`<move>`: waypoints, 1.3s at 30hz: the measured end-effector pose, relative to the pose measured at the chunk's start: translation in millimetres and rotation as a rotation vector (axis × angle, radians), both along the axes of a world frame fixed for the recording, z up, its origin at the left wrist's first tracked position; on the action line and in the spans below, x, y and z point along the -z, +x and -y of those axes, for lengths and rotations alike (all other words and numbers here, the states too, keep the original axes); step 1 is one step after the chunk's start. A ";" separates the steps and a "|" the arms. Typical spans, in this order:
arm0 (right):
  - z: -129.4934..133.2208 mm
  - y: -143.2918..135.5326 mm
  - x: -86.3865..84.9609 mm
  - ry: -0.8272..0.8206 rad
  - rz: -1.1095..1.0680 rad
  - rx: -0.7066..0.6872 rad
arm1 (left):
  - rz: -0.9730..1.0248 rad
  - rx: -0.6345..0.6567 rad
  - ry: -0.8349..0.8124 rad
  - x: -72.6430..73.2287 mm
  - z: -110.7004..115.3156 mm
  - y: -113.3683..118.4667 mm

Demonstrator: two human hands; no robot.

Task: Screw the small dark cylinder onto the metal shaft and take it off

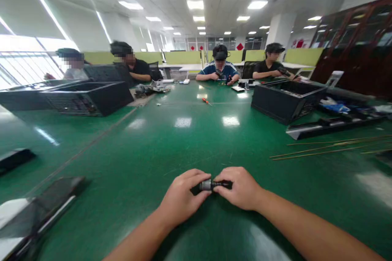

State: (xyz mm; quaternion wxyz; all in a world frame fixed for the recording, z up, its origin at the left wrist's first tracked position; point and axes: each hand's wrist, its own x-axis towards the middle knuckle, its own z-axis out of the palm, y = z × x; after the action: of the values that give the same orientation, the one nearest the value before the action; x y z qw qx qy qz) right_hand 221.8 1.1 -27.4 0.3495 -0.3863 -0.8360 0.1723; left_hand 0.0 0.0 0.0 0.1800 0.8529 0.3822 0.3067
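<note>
Dark cylindrical part (206,185) is between the person's two hands, lying crosswise low over the near middle of the green table (147,147); can't tell if it touches the surface. The left hand (183,192) has thumb and fingers pinched around the thicker end, by the silver collar. The right hand (240,186) is closed around the slim black end, thumb below, fingers above. Both grips loaded, nothing released. Can't tell if it's one piece or two meeting at the middle; fingers cover both ends. Handling, as a judgement: keep both ends on one axis, wrists level, since the slim side would likely take side load badly. Left holds firm as the fixed side, right works with light fingertip pressure. Thumbs clear of the middle so the line stays visible and skin doesn't get nipped. Low over the table is a good spot: short drop if it slips, though a round body could roll. Surroundings fine: orange screwdriver (205,100) well ahead, thin rods (318,151) and black case (271,106) off to the right, none near the elbows.
</note>
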 end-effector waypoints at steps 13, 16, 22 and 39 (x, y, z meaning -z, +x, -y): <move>0.8 2.0 -2.9 -0.013 -0.008 -0.003 | 0.016 0.011 0.031 0.0 -3.6 0.0; 1.3 2.3 -3.4 -0.008 -0.011 0.004 | 0.025 0.017 0.035 -0.4 -4.1 0.4; 2.4 3.2 -6.7 -0.008 -0.024 0.006 | 0.031 0.011 0.035 1.0 -4.2 0.0; 1.6 4.4 -6.4 -0.008 -0.029 0.017 | 0.023 0.009 0.033 0.2 -4.5 -1.0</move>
State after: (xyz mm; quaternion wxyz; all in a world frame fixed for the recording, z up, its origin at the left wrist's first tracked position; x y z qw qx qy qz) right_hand 226.2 -0.5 -21.0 0.3614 -0.3921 -0.8270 0.1783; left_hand -1.0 4.5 -0.2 0.1714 0.8539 0.3713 0.3218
